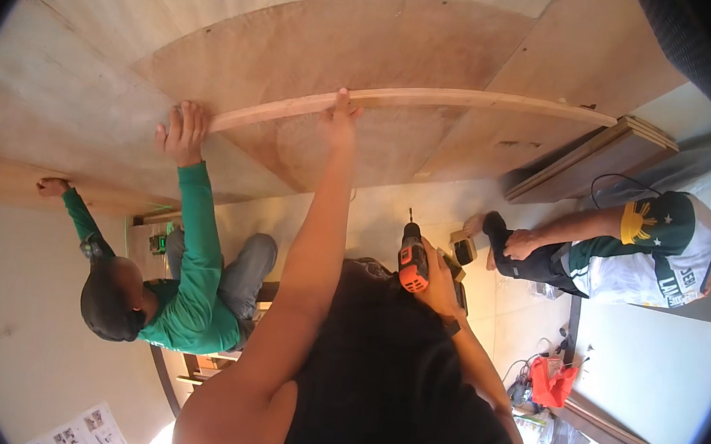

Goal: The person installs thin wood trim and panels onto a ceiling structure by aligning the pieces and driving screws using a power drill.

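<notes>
A long, thin wooden strip (423, 98) lies along large plywood panels (321, 47). My left arm is stretched out to it, and my left hand (342, 116) grips the strip near its middle. Close to my body, my right hand (442, 283) is closed around an orange and black cordless drill (412, 260), its bit pointing away from me. At the strip's left end, a co-worker's hand (183, 133) in a green sleeve presses against it. That person's other hand (53, 187) touches the panel edge farther left.
The co-worker in green and a dark cap (113, 297) is at my left. Another person in a white and green shirt (626, 261) sits at the right. Stacked boards (593, 159) stand at the far right. A red bag (552, 380) and cables lie at the lower right.
</notes>
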